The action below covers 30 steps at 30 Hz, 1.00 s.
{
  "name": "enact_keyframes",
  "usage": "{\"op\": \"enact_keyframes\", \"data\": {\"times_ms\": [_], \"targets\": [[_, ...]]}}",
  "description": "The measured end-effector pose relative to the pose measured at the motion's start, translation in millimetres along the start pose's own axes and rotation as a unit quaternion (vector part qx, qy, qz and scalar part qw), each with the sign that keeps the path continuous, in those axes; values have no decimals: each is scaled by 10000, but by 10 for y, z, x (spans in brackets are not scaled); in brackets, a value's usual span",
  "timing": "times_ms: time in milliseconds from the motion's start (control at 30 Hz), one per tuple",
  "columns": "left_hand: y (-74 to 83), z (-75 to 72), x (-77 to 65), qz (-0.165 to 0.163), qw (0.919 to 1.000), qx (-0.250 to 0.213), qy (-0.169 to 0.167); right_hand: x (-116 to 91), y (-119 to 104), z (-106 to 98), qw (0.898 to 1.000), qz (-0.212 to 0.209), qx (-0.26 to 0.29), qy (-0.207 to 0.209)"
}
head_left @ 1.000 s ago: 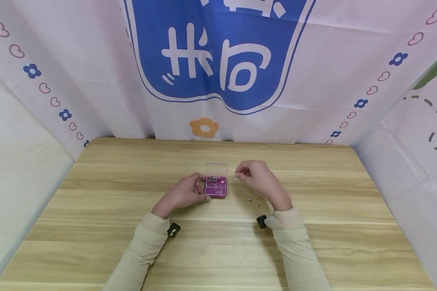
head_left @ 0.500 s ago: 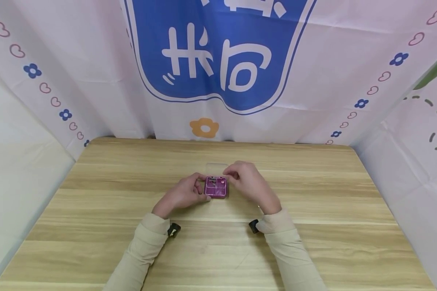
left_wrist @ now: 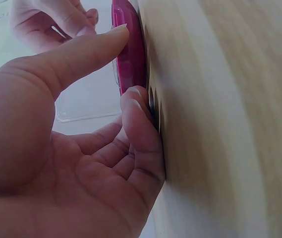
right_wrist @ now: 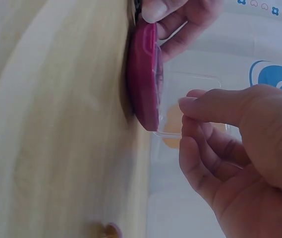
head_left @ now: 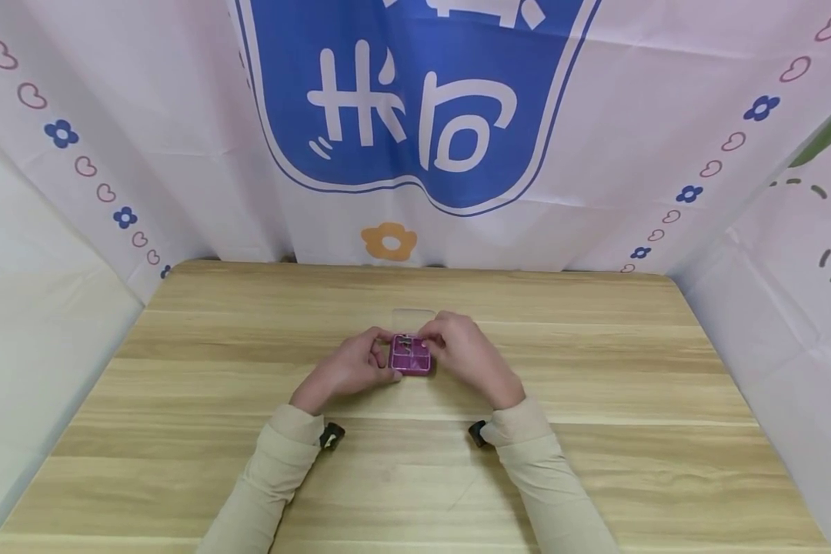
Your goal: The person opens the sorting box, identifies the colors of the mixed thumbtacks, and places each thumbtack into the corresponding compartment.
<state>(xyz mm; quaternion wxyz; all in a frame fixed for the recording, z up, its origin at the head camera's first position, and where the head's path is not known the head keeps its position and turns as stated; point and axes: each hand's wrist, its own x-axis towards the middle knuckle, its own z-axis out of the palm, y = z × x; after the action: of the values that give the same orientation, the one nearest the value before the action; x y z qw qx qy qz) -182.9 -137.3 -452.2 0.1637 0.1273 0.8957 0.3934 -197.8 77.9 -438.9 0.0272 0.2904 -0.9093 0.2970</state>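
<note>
A small magenta compartment box (head_left: pixel 410 368) sits on the table, its clear lid (head_left: pixel 410 317) raised at the back. Small dark and silvery pieces (head_left: pixel 405 343) lie in its back left compartment. My left hand (head_left: pixel 352 365) steadies the box from the left, thumb on the near side and fingers by the far side. Over the back right compartment, my right hand (head_left: pixel 462 350) brings thumb and forefinger together. In the right wrist view, those fingertips (right_wrist: pixel 188 105) meet in front of the clear lid; I cannot tell whether they hold something tiny.
A small gold and purplish piece (right_wrist: pixel 112 230) lies on the wooden table (head_left: pixel 415 477) at the bottom of the right wrist view. Behind the table's back edge hangs a white printed curtain (head_left: pixel 249 215). Black straps (head_left: pixel 332 436) circle the wrists.
My right hand has moved left from beside the box to over its back right compartment, hiding the pink piece seen there before. My left hand has stayed on the box.
</note>
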Motion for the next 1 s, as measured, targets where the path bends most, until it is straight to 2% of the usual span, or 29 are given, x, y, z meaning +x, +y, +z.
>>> {"op": "enact_keyframes", "data": {"times_ms": [300,567,1000], "targets": [[-1,-5,7,49,10000,45,4,15,20,74,9998,107,-28,-156],[-5,4,19,-27,9997,230,-18,10,42,99,9999,93,21,-90],[-4,1,13,78,9996,281,-38,23,78,127,9996,180,158,-117]]}}
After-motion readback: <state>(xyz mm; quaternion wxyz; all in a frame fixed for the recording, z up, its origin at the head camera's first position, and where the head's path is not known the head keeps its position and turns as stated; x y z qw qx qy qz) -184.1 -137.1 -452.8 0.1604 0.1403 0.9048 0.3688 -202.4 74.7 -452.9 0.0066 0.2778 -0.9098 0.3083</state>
